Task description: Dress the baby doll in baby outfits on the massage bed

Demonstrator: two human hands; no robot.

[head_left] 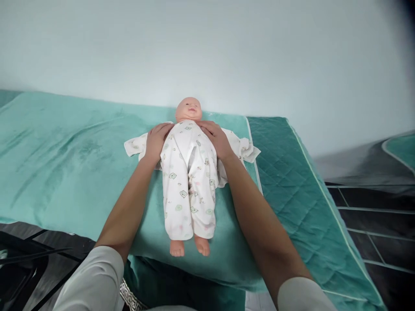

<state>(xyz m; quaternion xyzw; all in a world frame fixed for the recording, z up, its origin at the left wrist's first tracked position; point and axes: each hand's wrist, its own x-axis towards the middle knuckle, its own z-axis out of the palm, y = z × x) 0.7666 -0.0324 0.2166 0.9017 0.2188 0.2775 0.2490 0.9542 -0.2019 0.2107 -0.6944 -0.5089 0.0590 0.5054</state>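
A baby doll [188, 109] lies on its back on a green bed cover, its bare feet [189, 246] towards me. Printed white trousers [201, 194] cover its legs and reach up to its chest. A white printed shirt [244, 149] is spread out under its upper body, with a sleeve out to each side. My left hand [158, 139] rests on the doll's side at the left, fingers stretched over the cloth near the shoulder. Across from it, my right hand [216, 137] lies the same way on the other side, fingers extended. Both thumbs are mostly hidden.
The green cover [81, 164] stretches far to the left with some wrinkles. A darker quilted cover [298, 190] shows at the right, ending at a piped edge. Behind stands a pale wall [207, 52]. Black furniture [19, 268] is at lower left, a metal rack [372, 220] at right.
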